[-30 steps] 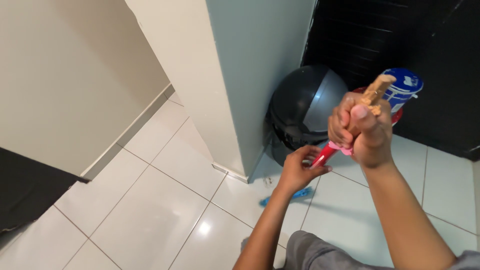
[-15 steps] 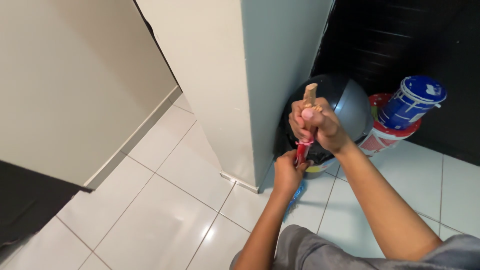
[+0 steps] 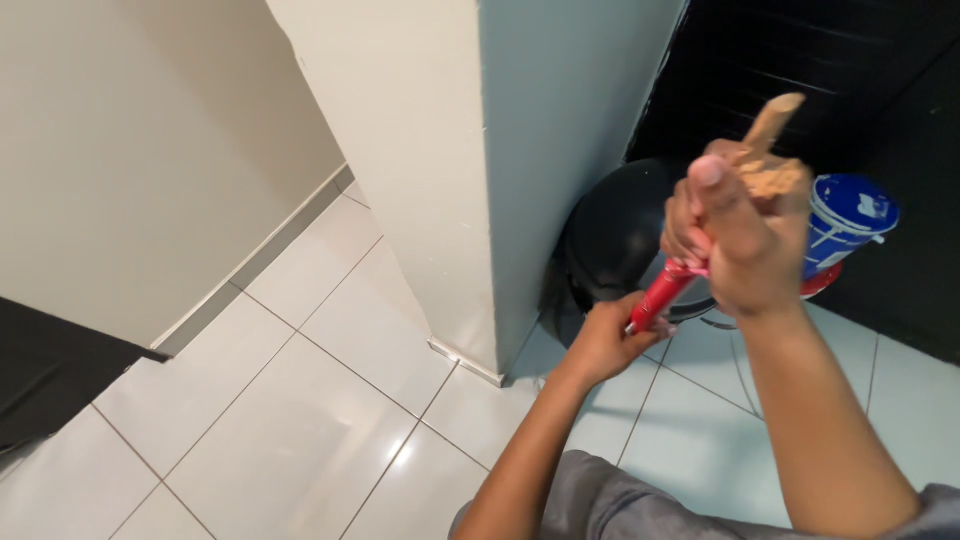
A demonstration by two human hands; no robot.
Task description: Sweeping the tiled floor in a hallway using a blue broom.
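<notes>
Broom handle, red along its lower stretch and bare pale wood at the top end, runs slantwise through the head view, its wooden tip poking up past the knuckles near the dark wall. The right hand is wrapped round the upper part in a closed fist, thumb laid along the shaft, so this grip carries the top and steers it. A pink band sits on the handle just under that fist, where the red covering begins. The left hand is lower down, its fingers curled about the red section; this grip is also closed on the handle and looks to steady the lower end, as two hands set apart give more leverage over a long stick. What lies below the left hand is hidden behind the wrist, so the head of the tool cannot be made out.

Behind the hands a black round-lidded bin stands on the white tiled floor, tucked into the corner beside a pale wall pillar, likely to keep it out of the walkway. A blue tub sits just right of the bin against the dark wall, partly covered by the right fist. Grey trousers show at the bottom edge.
</notes>
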